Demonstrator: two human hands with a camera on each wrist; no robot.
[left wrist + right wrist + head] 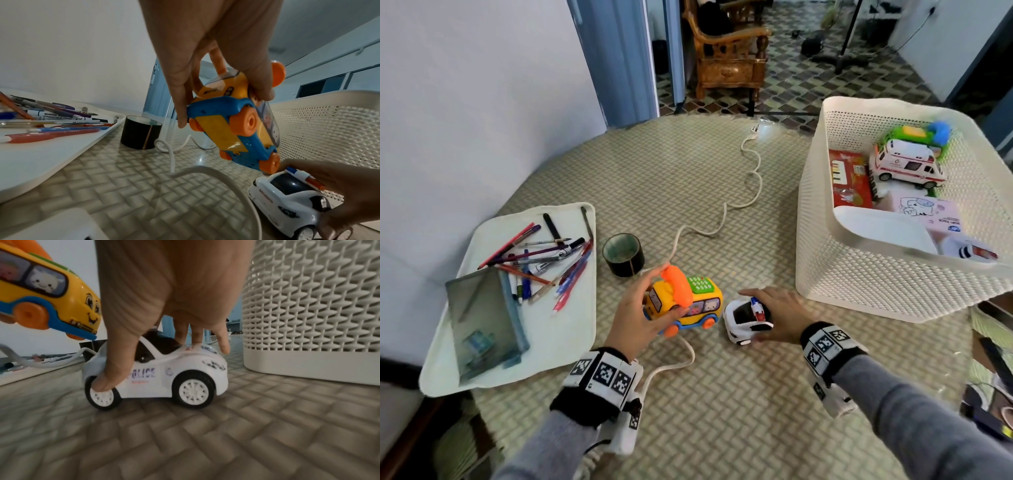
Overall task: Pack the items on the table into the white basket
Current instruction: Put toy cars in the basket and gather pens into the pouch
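My left hand grips a yellow toy bus phone with an orange handset and holds it tilted just above the table; in the left wrist view the bus shows its blue underside and orange wheels. Beside it my right hand is laid over a white toy police car, thumb on the near side, fingers over the roof; the car stands on its wheels on the table. At the right stands the white basket, holding a toy ambulance, a red box and other items.
A white tray with several pens and a clear pouch lies at the left. A black tape roll stands behind the bus. A white cable snakes across the woven table mat. A wall is close on the left.
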